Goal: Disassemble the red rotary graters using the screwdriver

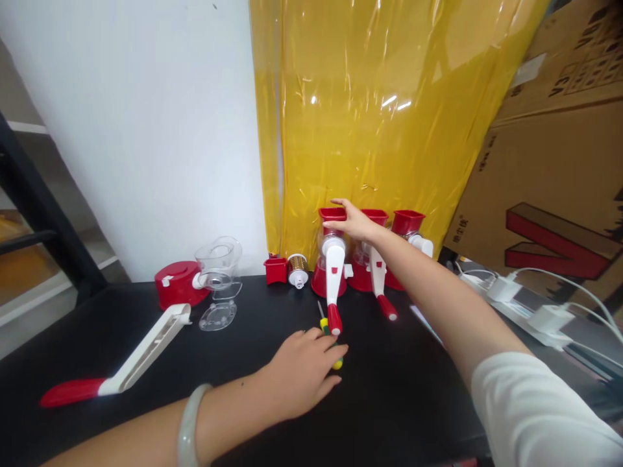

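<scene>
My right hand is at the red hopper of the nearest rotary grater, thumb in front and fingers at the back rim. This grater stands upright with its white crank and red grip hanging down. My left hand lies palm down on the table, fingers stretched out over a screwdriver with a green and yellow handle. The hand partly covers that handle, and the grater's red grip hangs just beyond the fingertips. Behind my right forearm are a second rotary grater and a third one, both partly hidden.
Left on the black table are a red base, clear plastic parts and a loose crank handle. A small red pusher and metal drum lie mid-table. A power strip and boxes stand right.
</scene>
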Available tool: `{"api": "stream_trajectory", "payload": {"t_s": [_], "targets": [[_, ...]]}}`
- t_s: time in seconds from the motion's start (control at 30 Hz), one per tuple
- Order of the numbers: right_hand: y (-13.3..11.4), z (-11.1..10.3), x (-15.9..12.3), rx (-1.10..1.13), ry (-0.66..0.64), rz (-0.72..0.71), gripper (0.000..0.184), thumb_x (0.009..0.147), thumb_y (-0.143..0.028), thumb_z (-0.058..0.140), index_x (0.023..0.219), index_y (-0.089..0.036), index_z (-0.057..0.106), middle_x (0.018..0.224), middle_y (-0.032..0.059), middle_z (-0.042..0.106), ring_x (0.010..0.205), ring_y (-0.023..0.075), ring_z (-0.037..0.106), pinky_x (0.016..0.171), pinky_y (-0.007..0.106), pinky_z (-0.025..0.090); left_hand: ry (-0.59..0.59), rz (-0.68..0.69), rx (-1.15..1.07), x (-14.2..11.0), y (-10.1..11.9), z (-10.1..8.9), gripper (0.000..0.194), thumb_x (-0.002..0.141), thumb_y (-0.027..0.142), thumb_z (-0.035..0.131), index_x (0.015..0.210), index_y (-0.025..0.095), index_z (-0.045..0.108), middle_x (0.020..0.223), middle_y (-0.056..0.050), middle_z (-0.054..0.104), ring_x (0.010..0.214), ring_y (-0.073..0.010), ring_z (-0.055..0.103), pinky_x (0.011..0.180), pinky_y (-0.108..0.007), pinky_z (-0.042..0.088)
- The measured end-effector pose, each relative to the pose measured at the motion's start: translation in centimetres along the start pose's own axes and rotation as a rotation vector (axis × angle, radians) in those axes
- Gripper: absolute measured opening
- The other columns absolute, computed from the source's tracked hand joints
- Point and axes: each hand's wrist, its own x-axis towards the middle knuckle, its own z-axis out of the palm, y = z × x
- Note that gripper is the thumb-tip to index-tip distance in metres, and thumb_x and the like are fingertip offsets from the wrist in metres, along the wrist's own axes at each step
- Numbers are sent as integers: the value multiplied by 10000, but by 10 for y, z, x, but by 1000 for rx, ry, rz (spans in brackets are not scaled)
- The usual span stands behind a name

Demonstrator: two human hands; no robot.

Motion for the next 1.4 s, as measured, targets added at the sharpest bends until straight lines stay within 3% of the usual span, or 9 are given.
{"api": "stream_trajectory", "payload": {"t_s": [0.23, 0.4, 0.5, 0.63, 0.8, 0.93, 1.1, 1.2, 1.4], "targets": [[-15, -7, 10, 57, 77, -113, 812, 707, -450, 832, 1397, -228, 465, 1287, 148, 647, 1151, 290, 662, 1002, 519, 546, 8, 34, -39, -26, -2, -11, 541, 904, 394, 640, 1425, 282, 542, 1495, -116, 564, 1313, -315, 588, 1015, -457, 519], [-51, -2, 6, -73, 183, -380, 755, 740, -507, 795, 1374, -250, 476, 1352, 111, 546, 1326, 349, 538, 1114, 590, 448, 68, -355, -83, -57, -30, -66, 288, 920, 441, 528, 1084, 317, 730, 1045, -63, 771, 889, -260, 745, 845, -403, 591], [-76, 21, 1, -104, 176, -463, 715, 795, -548, 731, 1375, -237, 451, 1324, 96, 503, 1348, 366, 510, 1129, 620, 406, 344, -582, -109, -73, -56, -102, 392, 875, 529, 543, 1194, 344, 677, 1194, -17, 741, 1075, -283, 711, 932, -413, 582], [-110, 66, -4, -112, 151, -489, 721, 809, -674, 648, 1319, -203, 452, 1242, 79, 508, 1311, 374, 533, 1096, 622, 399, 611, -609, -291, -81, -70, -129, 636, 876, 588, 530, 1435, 293, 462, 1366, -57, 657, 1190, -258, 670, 968, -406, 577], [-146, 117, -19, -120, 31, -551, 704, 858, -790, 426, 1267, -218, 448, 1216, 62, 555, 1285, 342, 534, 1053, 611, 399, 628, -724, -142, -78, -64, -132, 1009, 737, 698, 684, 1514, 198, 278, 1389, -173, 627, 1200, -354, 658, 955, -500, 567], [-165, 133, -33, -132, -83, -496, 753, 837, -820, 417, 1220, -178, 507, 1155, 83, 606, 1258, 333, 552, 1049, 582, 406, 590, -835, 16, -90, -66, -126, 997, 708, 721, 711, 1452, 173, 336, 1271, -172, 690, 1114, -397, 691, 829, -481, 601], [-175, 124, -46, -158, -228, -444, 758, 828, -831, 421, 1073, -139, 614, 1040, 103, 660, 1150, 288, 623, 977, 480, 456, 565, -799, -1, -109, -74, -116, 967, 706, 679, 737, 1454, 198, 356, 1276, -147, 692, 1108, -368, 704, 854, -453, 601], [-179, 112, -52, -238, -318, -358, 772, 743, -836, 574, 1039, -126, 631, 1031, 147, 691, 1064, 299, 653, 902, 423, 497, 570, -752, -70, -113, -75, -112, 934, 711, 650, 747, 1450, 226, 366, 1332, -142, 668, 1167, -354, 683, 934, -485, 579], [-184, 96, -61, -301, -352, -358, 739, 772, -791, 586, 1073, -117, 634, 1060, 181, 697, 987, 290, 663, 838, 388, 500, 600, -674, -186, -117, -72, -111, 950, 700, 598, 781, 1477, 243, 365, 1358, -145, 660, 1242, -339, 646, 1039, -515, 532]]}}
